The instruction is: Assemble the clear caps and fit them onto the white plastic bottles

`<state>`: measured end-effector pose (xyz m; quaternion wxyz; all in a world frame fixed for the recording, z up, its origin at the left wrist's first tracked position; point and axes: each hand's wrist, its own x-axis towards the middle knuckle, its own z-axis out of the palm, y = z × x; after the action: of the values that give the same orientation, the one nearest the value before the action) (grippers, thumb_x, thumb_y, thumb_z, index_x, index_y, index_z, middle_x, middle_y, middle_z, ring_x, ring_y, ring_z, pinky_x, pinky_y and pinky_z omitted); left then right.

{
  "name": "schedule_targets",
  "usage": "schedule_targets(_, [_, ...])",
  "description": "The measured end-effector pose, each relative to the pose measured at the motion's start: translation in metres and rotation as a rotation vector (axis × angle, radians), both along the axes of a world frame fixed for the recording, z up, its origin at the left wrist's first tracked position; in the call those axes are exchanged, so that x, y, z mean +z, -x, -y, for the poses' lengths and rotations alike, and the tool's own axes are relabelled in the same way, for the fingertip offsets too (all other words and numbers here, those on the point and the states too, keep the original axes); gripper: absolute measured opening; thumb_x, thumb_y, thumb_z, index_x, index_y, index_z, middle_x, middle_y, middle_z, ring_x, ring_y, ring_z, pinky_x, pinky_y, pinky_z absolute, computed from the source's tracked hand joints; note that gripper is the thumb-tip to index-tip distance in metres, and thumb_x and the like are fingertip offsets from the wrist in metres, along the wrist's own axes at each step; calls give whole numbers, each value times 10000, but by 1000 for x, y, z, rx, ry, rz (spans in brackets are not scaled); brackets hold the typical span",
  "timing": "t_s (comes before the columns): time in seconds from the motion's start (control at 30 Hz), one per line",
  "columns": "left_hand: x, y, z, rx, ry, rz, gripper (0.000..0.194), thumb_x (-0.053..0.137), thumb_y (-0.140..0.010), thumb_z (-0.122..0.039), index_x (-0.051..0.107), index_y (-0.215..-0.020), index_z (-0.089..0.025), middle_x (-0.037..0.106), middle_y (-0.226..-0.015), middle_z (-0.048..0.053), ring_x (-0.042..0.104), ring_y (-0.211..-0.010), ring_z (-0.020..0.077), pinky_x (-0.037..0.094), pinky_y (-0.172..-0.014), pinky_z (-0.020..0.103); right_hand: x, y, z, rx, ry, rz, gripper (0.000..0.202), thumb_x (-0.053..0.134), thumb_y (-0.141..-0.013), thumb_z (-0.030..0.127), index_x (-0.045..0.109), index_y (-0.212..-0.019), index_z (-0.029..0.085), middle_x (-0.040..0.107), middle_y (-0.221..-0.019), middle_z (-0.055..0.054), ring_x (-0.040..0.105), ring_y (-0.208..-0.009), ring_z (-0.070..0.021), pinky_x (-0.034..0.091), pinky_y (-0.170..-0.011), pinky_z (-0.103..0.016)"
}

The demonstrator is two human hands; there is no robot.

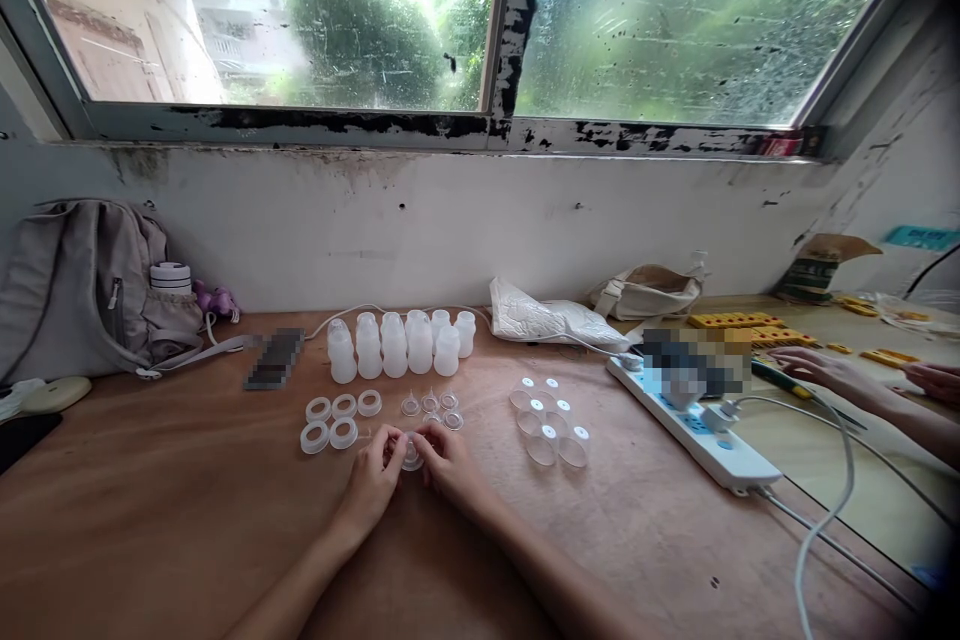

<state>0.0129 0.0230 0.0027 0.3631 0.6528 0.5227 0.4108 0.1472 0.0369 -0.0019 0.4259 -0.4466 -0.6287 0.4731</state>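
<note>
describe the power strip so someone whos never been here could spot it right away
Below the window, find the crumpled white bag. From its right end, the power strip slants toward the near right. Unlike the thin cables nearby, it is a thick white bar with blue sockets.

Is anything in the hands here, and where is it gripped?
Yes: a small clear round part, held between the fingertips of the left hand and right hand, apparently at its upper sides; the exact contact is too small to tell.
</note>
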Motion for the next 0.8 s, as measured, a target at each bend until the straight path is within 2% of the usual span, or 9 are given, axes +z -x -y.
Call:
schedule_targets(0.13, [-4, -1, 1, -41, 58, 79, 253, 383, -805, -425, 461, -770, -187, 471, -470, -65, 464, -393, 103, 351, -398, 194, -5, 0, -1, 18, -11, 51, 117, 442, -804, 265, 507, -782, 170, 454, -442, 71, 421, -327, -63, 312, -341, -169])
schedule_targets(0.27, [-4, -2, 2, -56, 79, 90, 252, 393, -798, -432, 431, -742, -190, 466, -463, -70, 443, -373, 95, 334, -372, 186, -8, 0, -2, -15, -105, 134, 126, 431, -804, 249, 492, -722, 175, 477, -497, 56, 440, -391, -66, 331, -395, -175])
schedule_targets(0.53, [-3, -2, 3, -26, 106, 85, 242, 420, -781, -431, 420, -729, -195, 460, -450, -74, 455, -366, 102, 343, -371, 189, 2, 0, 2, -35, -286, 242, 84, 457, -767, 195, 512, -711, 163, 494, -553, 33, 441, -493, -84, 331, -471, -192])
schedule_targets(0.8, [2, -1, 1, -10, 6, 35, 215, 429, -782, -394, 480, -807, -187, 555, -568, -25, 533, -449, 122, 409, -455, 217, 3, -2, 1, -73, -213, 179, 110, 466, -762, 206, 571, -766, 171, 518, -561, 25, 444, -502, -93, 352, -489, -202])
